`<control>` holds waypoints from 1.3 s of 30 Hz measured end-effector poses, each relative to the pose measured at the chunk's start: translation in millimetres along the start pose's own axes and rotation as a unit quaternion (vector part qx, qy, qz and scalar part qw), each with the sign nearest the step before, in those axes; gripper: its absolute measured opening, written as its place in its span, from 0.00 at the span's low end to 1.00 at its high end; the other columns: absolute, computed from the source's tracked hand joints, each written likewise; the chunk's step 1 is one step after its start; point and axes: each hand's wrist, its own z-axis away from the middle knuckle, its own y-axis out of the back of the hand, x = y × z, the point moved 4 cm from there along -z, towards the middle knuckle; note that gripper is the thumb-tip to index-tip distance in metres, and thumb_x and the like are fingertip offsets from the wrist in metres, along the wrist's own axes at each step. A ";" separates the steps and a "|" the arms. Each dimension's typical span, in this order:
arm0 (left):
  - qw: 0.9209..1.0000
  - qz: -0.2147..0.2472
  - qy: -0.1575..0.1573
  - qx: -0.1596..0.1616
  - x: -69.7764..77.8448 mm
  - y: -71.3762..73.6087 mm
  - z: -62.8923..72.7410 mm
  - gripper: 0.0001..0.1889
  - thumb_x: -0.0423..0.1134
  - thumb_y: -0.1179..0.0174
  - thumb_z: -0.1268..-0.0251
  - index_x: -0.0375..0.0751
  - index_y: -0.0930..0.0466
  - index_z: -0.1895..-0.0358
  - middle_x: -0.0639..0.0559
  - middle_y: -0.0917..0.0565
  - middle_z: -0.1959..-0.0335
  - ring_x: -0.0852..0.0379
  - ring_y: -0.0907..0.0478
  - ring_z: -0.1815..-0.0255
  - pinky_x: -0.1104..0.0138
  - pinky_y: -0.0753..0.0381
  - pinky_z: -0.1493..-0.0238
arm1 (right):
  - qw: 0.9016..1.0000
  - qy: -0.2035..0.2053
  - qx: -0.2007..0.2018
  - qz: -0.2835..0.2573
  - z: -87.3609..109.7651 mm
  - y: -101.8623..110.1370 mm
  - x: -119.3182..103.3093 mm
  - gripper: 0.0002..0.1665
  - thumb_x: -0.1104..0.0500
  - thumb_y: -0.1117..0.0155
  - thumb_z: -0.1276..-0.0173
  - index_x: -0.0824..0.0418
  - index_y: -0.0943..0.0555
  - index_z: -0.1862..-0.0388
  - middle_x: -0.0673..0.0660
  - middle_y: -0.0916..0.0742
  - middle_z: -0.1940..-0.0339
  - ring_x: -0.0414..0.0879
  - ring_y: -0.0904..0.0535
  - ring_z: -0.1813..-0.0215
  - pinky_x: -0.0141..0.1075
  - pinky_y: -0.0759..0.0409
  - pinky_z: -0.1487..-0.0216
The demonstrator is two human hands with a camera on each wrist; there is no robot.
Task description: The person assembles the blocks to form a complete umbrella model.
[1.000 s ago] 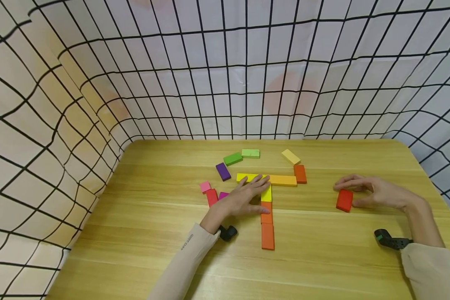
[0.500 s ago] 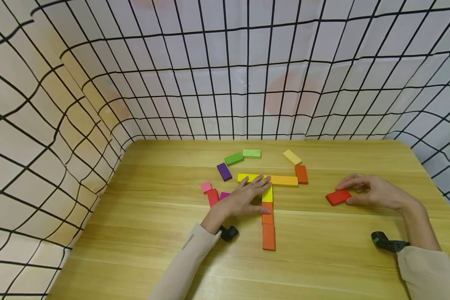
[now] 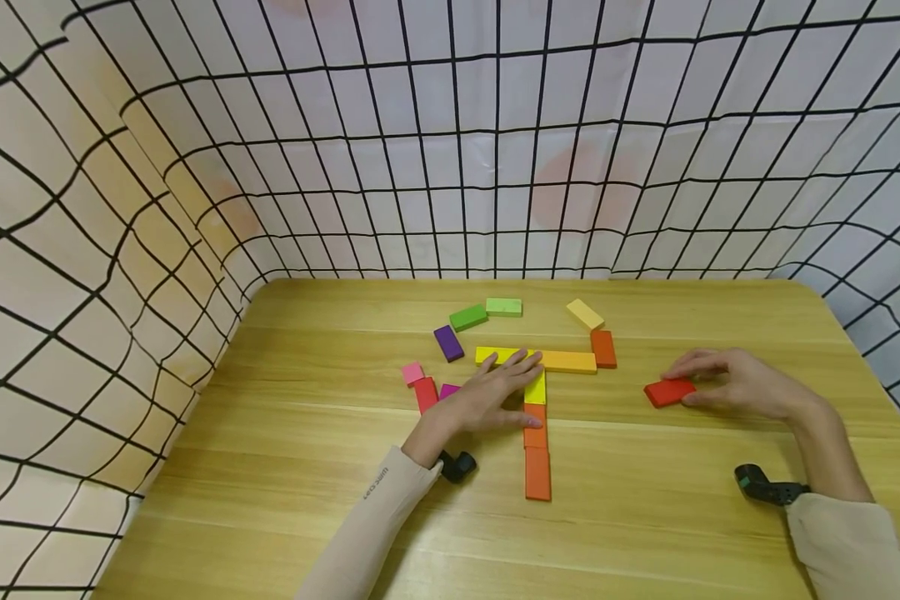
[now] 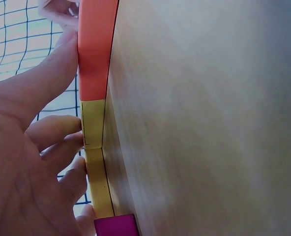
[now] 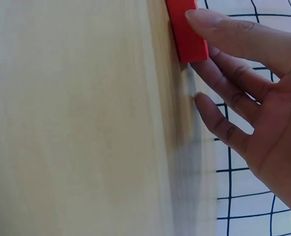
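Between thumb and fingers, my right hand [image 3: 750, 390] pinches a red rectangular block [image 3: 662, 393] low over the right side of the table. In the right wrist view the thumb lies on one side of that red block [image 5: 185, 37], the other fingers behind it. My left hand [image 3: 474, 406] rests with spread fingers on a T-shaped layout of flat blocks. Its fingertips touch the yellow blocks [image 3: 535, 390] at the crossbar, and the thumb lies on an orange block [image 3: 533, 410]. An amber block [image 3: 567, 362] extends the crossbar right; a red-orange block [image 3: 537, 475] ends the stem.
Around the layout lie a purple block [image 3: 448, 343], green block [image 3: 468, 317], light green block [image 3: 504, 307], pale yellow block [image 3: 585, 314] and dark orange block [image 3: 603, 349]. Pink [image 3: 413, 374], red [image 3: 424, 393] and magenta blocks [image 3: 448, 390] sit beside my left hand. Black-grid curtains border the table.
My right hand has turned the red block from lengthwise to nearly crosswise and shifted it a little left. The left hand stays in place on the layout.
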 end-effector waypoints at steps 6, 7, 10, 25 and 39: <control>1.000 -0.005 0.003 0.000 0.8 0.6 0.5 0.45 0.57 0.39 0.26 0.44 0.51 0.16 0.52 0.55 0.13 0.51 0.62 0.12 0.45 0.67 0.13 | 1.000 0.012 0.001 -0.014 -6.3 -4.9 -2.9 0.19 0.59 0.23 0.36 0.45 0.11 0.46 0.49 0.13 0.48 0.32 0.22 0.53 0.25 0.23 0.56; 1.000 -0.004 0.003 -0.001 0.9 0.6 0.5 0.45 0.57 0.39 0.26 0.44 0.51 0.16 0.52 0.55 0.13 0.51 0.63 0.12 0.45 0.68 0.13 | 1.000 0.011 0.002 -0.014 -7.1 -5.5 -3.2 0.19 0.60 0.23 0.35 0.46 0.11 0.46 0.49 0.14 0.49 0.33 0.23 0.54 0.26 0.23 0.57; 1.000 -0.003 0.005 -0.001 1.0 0.9 0.9 0.45 0.57 0.39 0.26 0.44 0.51 0.16 0.52 0.55 0.13 0.51 0.63 0.12 0.45 0.68 0.13 | 1.000 0.005 0.006 -0.009 -9.1 -6.4 -3.4 0.19 0.59 0.25 0.33 0.47 0.12 0.44 0.48 0.14 0.50 0.33 0.23 0.57 0.27 0.24 0.59; 1.000 0.002 0.006 0.003 0.1 2.2 2.8 0.45 0.57 0.39 0.26 0.44 0.51 0.16 0.52 0.55 0.13 0.51 0.63 0.12 0.46 0.68 0.13 | 0.999 -0.024 0.026 0.032 -17.9 -3.5 -12.3 0.18 0.57 0.25 0.32 0.51 0.12 0.44 0.55 0.14 0.44 0.25 0.23 0.49 0.20 0.24 0.50; 1.000 -0.010 0.003 -0.002 -0.2 -0.6 -0.6 0.45 0.58 0.40 0.26 0.45 0.52 0.15 0.52 0.56 0.13 0.52 0.63 0.12 0.45 0.67 0.13 | 0.997 -0.028 0.070 -0.024 -52.5 6.8 -15.6 0.21 0.58 0.28 0.30 0.59 0.15 0.40 0.63 0.14 0.39 0.30 0.21 0.44 0.15 0.25 0.45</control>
